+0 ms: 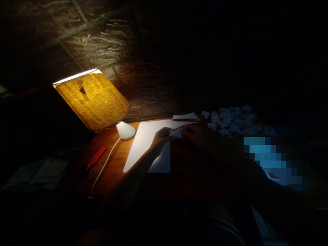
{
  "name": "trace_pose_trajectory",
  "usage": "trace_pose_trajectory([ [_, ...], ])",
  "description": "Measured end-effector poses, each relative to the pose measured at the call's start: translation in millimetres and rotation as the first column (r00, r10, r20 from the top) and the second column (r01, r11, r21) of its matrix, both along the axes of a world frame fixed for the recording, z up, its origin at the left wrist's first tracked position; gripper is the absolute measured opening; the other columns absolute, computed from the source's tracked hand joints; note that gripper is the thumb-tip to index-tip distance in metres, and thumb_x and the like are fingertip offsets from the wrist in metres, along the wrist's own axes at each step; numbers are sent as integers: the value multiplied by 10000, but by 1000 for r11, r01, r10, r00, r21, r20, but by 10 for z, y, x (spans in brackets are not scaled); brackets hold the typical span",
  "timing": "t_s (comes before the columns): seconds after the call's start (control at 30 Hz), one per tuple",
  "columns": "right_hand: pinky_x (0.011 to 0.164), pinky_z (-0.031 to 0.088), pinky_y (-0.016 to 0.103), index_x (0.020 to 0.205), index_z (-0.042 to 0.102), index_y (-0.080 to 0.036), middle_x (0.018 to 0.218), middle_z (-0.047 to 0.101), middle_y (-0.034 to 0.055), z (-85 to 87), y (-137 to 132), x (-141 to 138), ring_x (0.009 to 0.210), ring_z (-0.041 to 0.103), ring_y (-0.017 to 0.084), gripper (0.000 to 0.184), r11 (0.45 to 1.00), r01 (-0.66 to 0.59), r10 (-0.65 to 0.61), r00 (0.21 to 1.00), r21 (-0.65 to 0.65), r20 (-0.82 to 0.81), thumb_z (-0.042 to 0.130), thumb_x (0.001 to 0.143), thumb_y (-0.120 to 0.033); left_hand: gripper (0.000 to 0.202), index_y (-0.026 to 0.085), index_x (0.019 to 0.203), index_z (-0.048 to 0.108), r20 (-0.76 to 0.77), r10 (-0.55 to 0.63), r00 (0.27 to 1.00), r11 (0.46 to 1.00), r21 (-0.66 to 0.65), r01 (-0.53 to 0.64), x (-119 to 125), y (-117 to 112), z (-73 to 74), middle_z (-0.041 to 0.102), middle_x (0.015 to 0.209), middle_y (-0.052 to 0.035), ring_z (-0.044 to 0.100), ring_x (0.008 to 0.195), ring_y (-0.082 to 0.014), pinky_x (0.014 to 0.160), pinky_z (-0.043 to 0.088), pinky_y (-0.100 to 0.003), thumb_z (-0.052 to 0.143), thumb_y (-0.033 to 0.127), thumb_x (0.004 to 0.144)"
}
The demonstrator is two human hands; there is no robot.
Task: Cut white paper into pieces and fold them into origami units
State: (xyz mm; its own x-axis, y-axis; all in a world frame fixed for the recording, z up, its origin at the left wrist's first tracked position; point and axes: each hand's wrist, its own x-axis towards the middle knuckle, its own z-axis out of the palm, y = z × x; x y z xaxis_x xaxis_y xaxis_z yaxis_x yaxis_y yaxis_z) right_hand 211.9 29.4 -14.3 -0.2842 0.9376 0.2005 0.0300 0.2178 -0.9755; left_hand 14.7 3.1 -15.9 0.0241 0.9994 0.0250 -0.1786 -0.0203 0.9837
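The scene is very dark, lit only by a small lamp. My left hand [162, 134] and my right hand [195, 132] meet over a white sheet of paper [143, 143] on a wooden table [112, 164]. Both pinch a small white folded paper piece [176, 133] between them. A pile of several similar folded white paper pieces [233, 121] lies just beyond my right hand. My right hand is mostly in shadow.
A white lamp base [125, 130] with a tilted yellow newsprint shade [93, 100] stands at the left, its cord [104, 167] running toward me. A red flat tool [96, 158] lies left of the cord. A red-handled tool [191, 120] rests behind the sheet. Stone wall behind.
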Motion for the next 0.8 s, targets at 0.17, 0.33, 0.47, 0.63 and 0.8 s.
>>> trace_pose_trajectory([
  [0.17, 720, 494, 337, 721, 687, -221, 767, 710, 42, -39, 52, 38, 764, 638, 215, 293, 994, 51, -57, 997, 97, 53, 683, 785, -507, 338, 129, 817, 753, -63, -34, 997, 999, 14, 35, -17, -23, 63, 729, 742, -20, 656, 689, -130, 697, 495, -256, 941, 266, 571],
  [0.33, 724, 521, 339, 734, 710, -223, 784, 747, 52, -46, 70, 48, 777, 675, 224, 273, 990, 57, -63, 997, 128, 48, 689, 786, -491, 377, 123, 754, 749, -92, -21, 996, 1000, -20, 19, -37, -62, 168, 728, 703, -29, 647, 646, -127, 673, 497, -258, 990, 298, 524],
  [0.47, 712, 538, 341, 779, 743, -223, 782, 760, 56, -26, 51, 26, 778, 690, 231, 298, 994, 44, -47, 999, 96, 27, 727, 779, -521, 365, 126, 742, 735, -95, -4, 995, 999, -41, 0, -50, -75, 181, 730, 687, -31, 651, 622, -124, 641, 492, -240, 986, 297, 540],
  [0.63, 709, 526, 337, 795, 755, -209, 830, 762, 66, -7, 9, 16, 790, 676, 222, 290, 997, 30, -30, 999, 69, 10, 769, 753, -495, 311, 129, 747, 738, -107, 20, 994, 999, -39, -24, -76, -61, 148, 730, 687, -24, 652, 620, -110, 632, 490, -219, 961, 261, 575],
  [0.8, 655, 476, 321, 751, 735, -205, 736, 701, 34, 1, 25, 43, 710, 608, 192, 343, 999, 17, -18, 999, 48, 31, 798, 731, -542, 329, 133, 750, 742, -89, -9, 996, 999, -48, 5, -60, -74, 172, 740, 721, -30, 671, 659, -123, 680, 527, -244, 972, 284, 570],
])
